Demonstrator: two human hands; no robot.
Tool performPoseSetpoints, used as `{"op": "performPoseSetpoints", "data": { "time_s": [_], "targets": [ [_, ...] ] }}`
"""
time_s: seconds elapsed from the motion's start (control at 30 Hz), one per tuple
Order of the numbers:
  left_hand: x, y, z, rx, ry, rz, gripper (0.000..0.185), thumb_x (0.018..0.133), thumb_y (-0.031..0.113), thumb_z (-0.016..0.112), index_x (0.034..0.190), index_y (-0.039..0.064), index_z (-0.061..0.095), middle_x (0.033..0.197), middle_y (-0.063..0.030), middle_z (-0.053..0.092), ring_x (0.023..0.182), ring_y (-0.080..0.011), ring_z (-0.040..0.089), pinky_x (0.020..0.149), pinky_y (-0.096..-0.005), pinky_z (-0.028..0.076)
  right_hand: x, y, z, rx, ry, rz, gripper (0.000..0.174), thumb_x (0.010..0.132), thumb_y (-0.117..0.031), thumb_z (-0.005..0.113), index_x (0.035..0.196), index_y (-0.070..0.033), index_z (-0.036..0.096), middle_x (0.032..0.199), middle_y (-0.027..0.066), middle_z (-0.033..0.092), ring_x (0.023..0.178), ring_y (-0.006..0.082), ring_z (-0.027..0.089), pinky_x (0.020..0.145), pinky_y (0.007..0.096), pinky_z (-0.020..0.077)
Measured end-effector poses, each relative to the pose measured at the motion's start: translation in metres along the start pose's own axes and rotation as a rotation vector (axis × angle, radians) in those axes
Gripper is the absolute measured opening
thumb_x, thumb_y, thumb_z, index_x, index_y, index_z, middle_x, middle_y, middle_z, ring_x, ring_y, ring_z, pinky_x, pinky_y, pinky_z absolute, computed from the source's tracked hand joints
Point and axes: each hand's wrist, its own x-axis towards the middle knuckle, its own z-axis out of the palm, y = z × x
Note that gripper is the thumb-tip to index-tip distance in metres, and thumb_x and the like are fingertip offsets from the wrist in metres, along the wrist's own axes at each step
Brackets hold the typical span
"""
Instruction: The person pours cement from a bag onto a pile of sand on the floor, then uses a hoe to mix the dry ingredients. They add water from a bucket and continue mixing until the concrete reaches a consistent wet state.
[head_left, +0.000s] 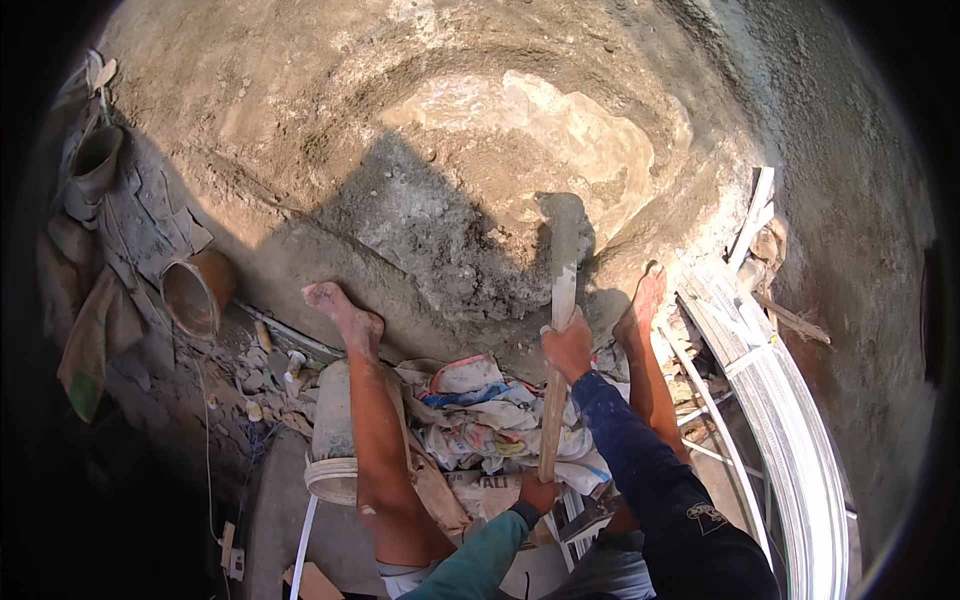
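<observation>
My right hand (568, 349) grips the middle of a wooden tool handle (556, 405), and my left hand (539, 491) is closed around its lower end, nearer my body. The handle points away from me, its far part coated in grey mortar. Its mortar-covered head (564, 204) looks like that of a hoe, though its shape is hard to tell. Beneath and beside it lies a heap of damp grey mortar mix (442, 232) in a shallow ring. Watery slurry (577, 124) pools along the ring's far side.
My bare feet stand either side of the heap. Crumpled sacks (495, 420) and an overturned bucket (337, 420) lie close before me. Leftward are a second bucket (199, 294) and rubble (281, 375). Long metal profiles (787, 420) run along the right, near a rough wall (862, 247).
</observation>
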Motion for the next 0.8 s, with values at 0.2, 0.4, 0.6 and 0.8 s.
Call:
{"op": "performPoseSetpoints", "data": {
  "time_s": [0.2, 0.4, 0.6, 0.8],
  "targets": [
    [0.123, 0.166, -0.021, 0.054, -0.087, 0.015, 0.014, 0.073, 0.011, 0.068, 0.08, 0.0, 0.065, 0.065, -0.0081, 0.062, 0.052, -0.0163, 0.053, 0.049, -0.0333, 0.04, 0.208, 0.008, -0.035, 0.274, 0.005, 0.356, 0.03, 0.077, -0.018, 0.07, 0.086, 0.008, 0.059, 0.07, 0.0199, 0.068, 0.06, 0.0289, 0.07, 0.05, 0.04, 0.0542],
    [0.004, 0.074, -0.077, 0.007, 0.121, -0.297, 0.015, 0.074, 0.012, 0.067, 0.082, 0.0, 0.065, 0.062, -0.0072, 0.061, 0.048, -0.0157, 0.054, 0.042, -0.0335, 0.039, 0.038, 0.032, 0.095, 0.155, -0.295, 0.638, 0.057, 0.08, -0.019, 0.073, 0.122, 0.009, 0.049, 0.101, 0.0259, 0.066, 0.086, 0.0343, 0.072, 0.055, 0.044, 0.0596],
    [-0.052, 0.005, -0.054, 0.139, 0.206, 0.016, 0.017, 0.07, 0.009, 0.071, 0.078, -0.003, 0.063, 0.063, -0.0081, 0.062, 0.057, -0.0219, 0.06, 0.056, -0.0397, 0.049, -0.024, -0.04, 0.061, 0.081, -0.081, 0.026, 0.043, 0.076, -0.01, 0.069, 0.112, 0.005, 0.052, 0.091, 0.0225, 0.064, 0.084, 0.0379, 0.068, 0.073, 0.0456, 0.054],
    [0.107, 0.157, -0.092, -0.05, 0.124, 0.02, 0.015, 0.075, 0.009, 0.065, 0.069, 0.002, 0.053, 0.058, -0.0069, 0.053, 0.041, -0.0182, 0.048, 0.039, -0.0385, 0.037, 0.161, -0.091, 0.073, 0.192, -0.026, 0.002, 0.043, 0.075, -0.012, 0.074, 0.107, 0.007, 0.053, 0.101, 0.028, 0.067, 0.09, 0.0415, 0.069, 0.076, 0.044, 0.0557]
  ]
}}
